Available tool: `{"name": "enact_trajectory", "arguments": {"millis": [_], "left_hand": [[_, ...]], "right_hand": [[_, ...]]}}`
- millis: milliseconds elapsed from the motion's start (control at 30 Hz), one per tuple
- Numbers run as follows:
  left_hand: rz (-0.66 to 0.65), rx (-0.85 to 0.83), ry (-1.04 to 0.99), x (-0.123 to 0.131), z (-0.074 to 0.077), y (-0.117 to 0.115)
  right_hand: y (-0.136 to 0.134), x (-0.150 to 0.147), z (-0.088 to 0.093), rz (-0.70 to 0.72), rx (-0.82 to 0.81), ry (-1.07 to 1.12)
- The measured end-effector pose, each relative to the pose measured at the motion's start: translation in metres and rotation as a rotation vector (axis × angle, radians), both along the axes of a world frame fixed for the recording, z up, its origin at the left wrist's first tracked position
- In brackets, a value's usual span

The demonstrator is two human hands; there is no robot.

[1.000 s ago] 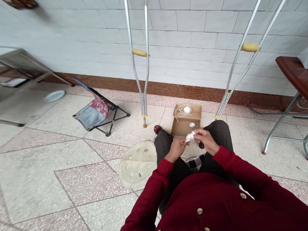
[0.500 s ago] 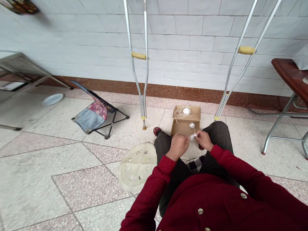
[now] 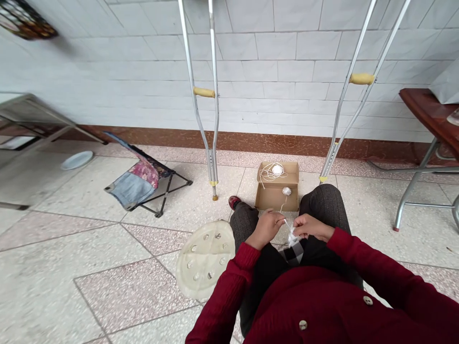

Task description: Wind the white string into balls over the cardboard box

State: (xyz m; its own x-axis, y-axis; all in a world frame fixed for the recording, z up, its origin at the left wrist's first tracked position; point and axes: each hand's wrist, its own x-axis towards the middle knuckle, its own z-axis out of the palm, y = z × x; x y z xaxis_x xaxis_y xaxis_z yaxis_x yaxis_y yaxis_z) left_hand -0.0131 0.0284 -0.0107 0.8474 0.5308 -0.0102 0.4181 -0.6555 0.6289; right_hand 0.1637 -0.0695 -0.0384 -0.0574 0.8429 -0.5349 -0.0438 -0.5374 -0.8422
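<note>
My left hand [image 3: 267,228] pinches a white cord [image 3: 284,210] that runs up from a small whitish ball [image 3: 286,191] in a shallow cardboard box [image 3: 278,197]. My right hand [image 3: 310,227] grips a crumpled white bundle [image 3: 293,238], which hangs just to the right of the left hand's fingers. Both hands are over my lap, just short of the box. A larger white ball of cord [image 3: 277,169] sits in the box's far end among loose loops. The fingers hide part of the bundle.
A pale round perforated disc [image 3: 204,263] lies by my left knee. Two aluminium crutches [image 3: 204,93] lean against the tiled wall. A folding stool [image 3: 143,179] stands at left, a plate [image 3: 77,160] behind it, and a metal-legged brown table [image 3: 430,114] at right.
Both hands have moved lower, toward my lap, and the white bundle has dropped with them. The cord from the small ball now shows more clearly. The view has tilted slightly.
</note>
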Motion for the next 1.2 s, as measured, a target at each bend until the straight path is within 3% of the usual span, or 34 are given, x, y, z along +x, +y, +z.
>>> {"name": "enact_trajectory", "arguments": {"millis": [67, 133, 233, 300, 400, 500, 567, 633, 700, 767, 833, 900, 1000, 1100, 1133, 1200], "left_hand": [[0.027, 0.029, 0.034, 0.004, 0.006, -0.002], [0.078, -0.035, 0.028, 0.008, 0.008, -0.011], [0.111, -0.224, -0.063, 0.011, 0.005, -0.025], [0.114, -0.285, -0.111, 0.007, 0.000, -0.027], [0.134, -0.176, -0.076, -0.006, -0.008, -0.014], [0.087, 0.013, -0.029, -0.015, -0.008, 0.004], [0.039, 0.113, -0.015, -0.013, -0.003, 0.008], [0.016, 0.188, 0.005, -0.006, 0.005, 0.002], [0.025, 0.202, 0.023, 0.001, 0.009, -0.011], [0.055, 0.140, 0.031, 0.006, 0.008, -0.025], [0.082, 0.028, 0.015, 0.006, 0.001, -0.035], [0.107, -0.082, -0.006, 0.001, -0.008, -0.036], [0.148, -0.096, -0.010, -0.009, -0.016, -0.022], [0.100, 0.064, -0.015, -0.014, -0.010, -0.003], [0.065, 0.124, -0.010, -0.013, -0.005, 0.001], [0.025, 0.211, 0.025, -0.008, 0.005, 0.002]], "right_hand": [[0.014, 0.000, -0.007, -0.205, 0.155, -0.228], [0.032, -0.003, -0.007, -0.426, 0.306, -0.307], [0.048, -0.013, 0.007, -0.591, 0.357, -0.090], [0.044, -0.019, 0.020, -0.578, 0.307, 0.111], [0.017, -0.025, 0.030, -0.416, 0.209, 0.269], [-0.013, -0.026, 0.018, -0.197, 0.084, 0.253], [-0.018, -0.025, 0.001, -0.133, 0.043, 0.129], [-0.008, -0.020, -0.014, -0.197, 0.086, -0.038], [0.014, -0.013, -0.019, -0.367, 0.180, -0.147], [0.036, -0.007, -0.009, -0.568, 0.277, -0.137], [0.048, -0.004, 0.012, -0.673, 0.349, -0.025], [0.043, -0.007, 0.033, -0.605, 0.361, 0.115], [0.012, -0.018, 0.046, -0.307, 0.248, 0.236], [-0.017, -0.025, 0.027, -0.085, 0.060, 0.209], [-0.020, -0.024, 0.016, -0.080, 0.022, 0.156], [-0.013, -0.020, -0.004, -0.217, 0.033, 0.013]]}}
